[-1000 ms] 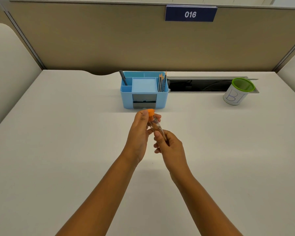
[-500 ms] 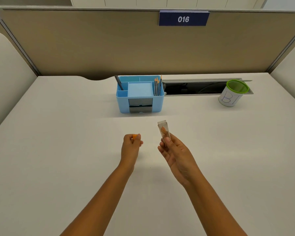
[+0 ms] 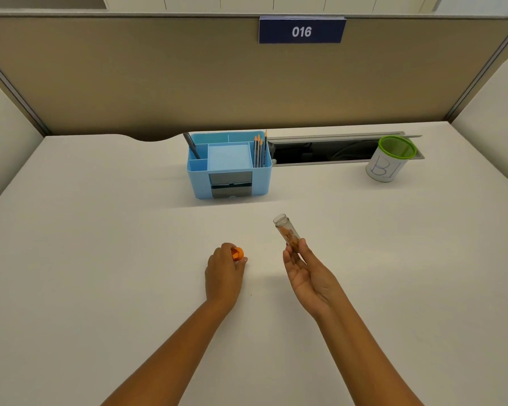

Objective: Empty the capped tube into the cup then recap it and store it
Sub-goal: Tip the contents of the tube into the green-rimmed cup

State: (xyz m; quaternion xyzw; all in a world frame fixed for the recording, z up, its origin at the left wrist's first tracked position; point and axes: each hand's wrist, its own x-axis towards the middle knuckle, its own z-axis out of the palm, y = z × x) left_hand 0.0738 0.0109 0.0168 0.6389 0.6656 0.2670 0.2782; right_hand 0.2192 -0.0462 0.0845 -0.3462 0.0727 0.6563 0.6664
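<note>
Head view. Landmark for every place here: the cup, white with a green rim, standing at the far right of the desk beside the open cable slot.

Right hand clamped on the lower end of the tube, thumb and fingertips pinching it, palm turned up. Tube uncapped, mouth open and pointing up and away, long axis tilted a little to the left of upright, so leaning away from the cup rather than toward it. Orange-brown contents sitting in the lower half, just above the pinch. Lies well short of the cup: nearer the person and to the cup's left, with bare desk between.

Left hand closed round the orange cap, resting low at the desktop, farther left still and so the farther of the two from the cup. Hands apart, with a clear gap of desk between them.

Blue organizer to the cup's left, at about the same depth, pencils upright in its right compartment; likely the storage place, though not certain from this view.

Judging by the layout: pour not yet begun. Cup lies forward and to the right of the right hand, the nearer one, so a reach that way and a tip of the mouth rightward over the green rim. Risk: contents spilling short of the rim if tipped too early.
</note>
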